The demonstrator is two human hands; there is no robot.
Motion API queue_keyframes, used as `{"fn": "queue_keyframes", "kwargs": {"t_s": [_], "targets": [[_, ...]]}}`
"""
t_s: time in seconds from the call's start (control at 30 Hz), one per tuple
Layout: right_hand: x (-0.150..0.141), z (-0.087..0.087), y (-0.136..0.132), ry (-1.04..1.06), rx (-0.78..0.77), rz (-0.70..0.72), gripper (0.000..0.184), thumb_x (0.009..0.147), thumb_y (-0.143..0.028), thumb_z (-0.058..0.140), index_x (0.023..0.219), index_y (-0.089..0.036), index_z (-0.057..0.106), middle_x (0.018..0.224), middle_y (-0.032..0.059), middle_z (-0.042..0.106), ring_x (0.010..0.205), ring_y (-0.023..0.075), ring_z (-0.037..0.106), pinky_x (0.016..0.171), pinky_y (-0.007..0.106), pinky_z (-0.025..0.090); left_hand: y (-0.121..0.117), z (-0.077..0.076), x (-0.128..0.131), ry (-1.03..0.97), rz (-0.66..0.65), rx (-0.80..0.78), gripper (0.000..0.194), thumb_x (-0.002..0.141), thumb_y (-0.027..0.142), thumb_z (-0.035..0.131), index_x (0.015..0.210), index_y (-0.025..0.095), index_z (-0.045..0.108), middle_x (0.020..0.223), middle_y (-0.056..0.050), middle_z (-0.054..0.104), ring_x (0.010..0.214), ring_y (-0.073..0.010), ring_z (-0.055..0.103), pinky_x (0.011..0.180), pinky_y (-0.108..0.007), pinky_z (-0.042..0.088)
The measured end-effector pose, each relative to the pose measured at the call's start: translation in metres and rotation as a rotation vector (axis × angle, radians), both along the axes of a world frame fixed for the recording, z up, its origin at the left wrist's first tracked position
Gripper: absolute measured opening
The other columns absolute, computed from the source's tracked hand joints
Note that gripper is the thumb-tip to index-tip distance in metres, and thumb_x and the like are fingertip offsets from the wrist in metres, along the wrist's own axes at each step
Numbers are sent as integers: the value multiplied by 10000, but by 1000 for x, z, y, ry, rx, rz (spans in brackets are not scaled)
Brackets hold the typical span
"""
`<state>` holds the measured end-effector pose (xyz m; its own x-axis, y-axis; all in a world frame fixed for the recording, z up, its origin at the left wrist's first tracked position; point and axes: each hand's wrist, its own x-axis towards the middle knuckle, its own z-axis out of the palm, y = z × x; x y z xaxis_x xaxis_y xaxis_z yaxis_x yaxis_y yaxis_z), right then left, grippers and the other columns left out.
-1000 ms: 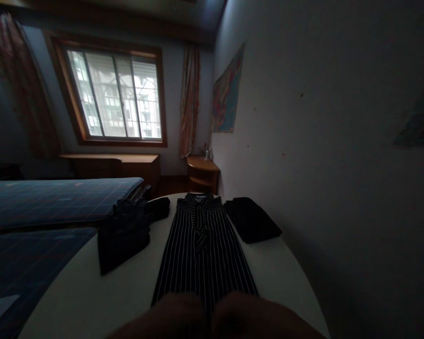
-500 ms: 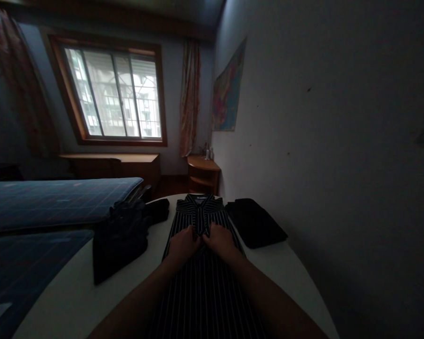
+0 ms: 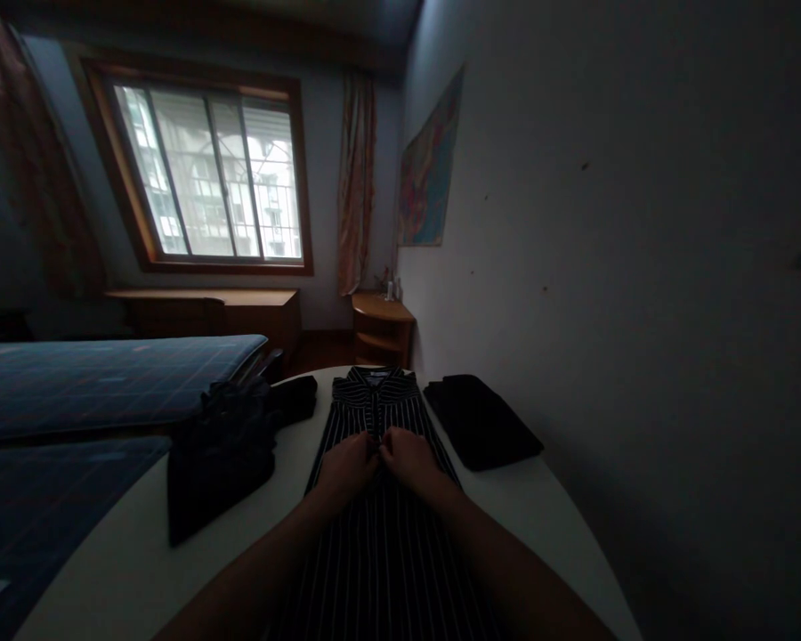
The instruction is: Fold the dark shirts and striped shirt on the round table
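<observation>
My two bare hands meet at the centre of the frame, a little below the middle, over one black shirt with pale stripes (image 3: 387, 556) that lies lengthwise on one round, pale table (image 3: 124, 570), its collar toward the far edge and its body running down to the bottom of the frame. My left hand (image 3: 347, 465) comes in from the lower left and my right hand (image 3: 410, 461) from the lower right, both with fingers curled nearly closed, tips just beside each other at the shirt's front; it is too dim there for me to tell whether either has cloth pinched. Two lots of dark clothing flank the shirt: one folded black garment (image 3: 484, 423) right of centre, lying flat, and one rumpled dark heap (image 3: 223, 458) left of centre, which may be more than one piece. At the left edge are two blue plaid surfaces (image 3: 120, 383), one above the other. Farther off I count one window (image 3: 206, 174) in the upper left, two patterned curtains (image 3: 357, 187) flanking it, one desk (image 3: 260, 301) below it, one corner shelf (image 3: 382, 310) near the centre and one map-like poster (image 3: 431, 169) above that, on the right-hand wall (image 3: 607, 356).
</observation>
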<state>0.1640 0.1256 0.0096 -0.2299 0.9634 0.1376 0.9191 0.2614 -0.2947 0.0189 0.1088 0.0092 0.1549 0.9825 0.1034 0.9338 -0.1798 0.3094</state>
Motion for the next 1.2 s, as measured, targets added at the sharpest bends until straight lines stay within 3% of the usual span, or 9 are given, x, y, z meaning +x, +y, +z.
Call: {"fn": "queue_keyframes", "kwargs": {"t_s": [0.33,0.57,0.67,0.77,0.97,1.2], "targets": [[11,7,-32,-67,-119,-2,383,834,-272,577,1185,-121,555,1050,175,725,967,304,697,759,352,466,-36,-10,-3,-33,-59,15,296,902,247,545,1193,195,540,1206,-86,651,1085,-218,641,862,-288,468],[2,8,-50,97,-82,29,364,875,-245,526,1228,-169,565,1126,118,711,1026,243,678,831,317,459,-47,-7,-8,-49,-118,-5,236,930,171,451,1153,188,525,1113,-77,678,994,-216,666,817,-311,481],[3,5,-63,142,-71,99,398,882,-283,537,1257,-149,546,1210,132,671,1093,242,644,889,315,449,-55,-6,-13,-40,-226,-22,187,934,151,445,1053,204,579,1081,-52,671,996,-185,651,873,-285,467],[9,2,-81,134,-89,151,322,873,-210,501,1176,-149,591,1142,111,682,1039,220,648,886,300,451,-70,-5,-24,-21,-389,-17,219,912,105,435,970,207,619,1049,-44,645,976,-172,628,897,-276,466],[30,-6,-113,-6,-111,402,271,829,-121,500,1051,-168,648,1085,89,642,968,198,630,846,283,479,-104,1,-46,-11,-763,31,271,788,55,550,967,241,635,1190,-28,592,1089,-205,569,967,-346,454],[48,-11,-123,76,-23,601,249,863,-136,528,1065,-192,663,1196,83,620,1081,197,585,941,320,468,-121,10,-48,-7,-888,48,143,876,105,561,946,225,596,1196,-36,607,1084,-206,570,969,-352,467]]}}
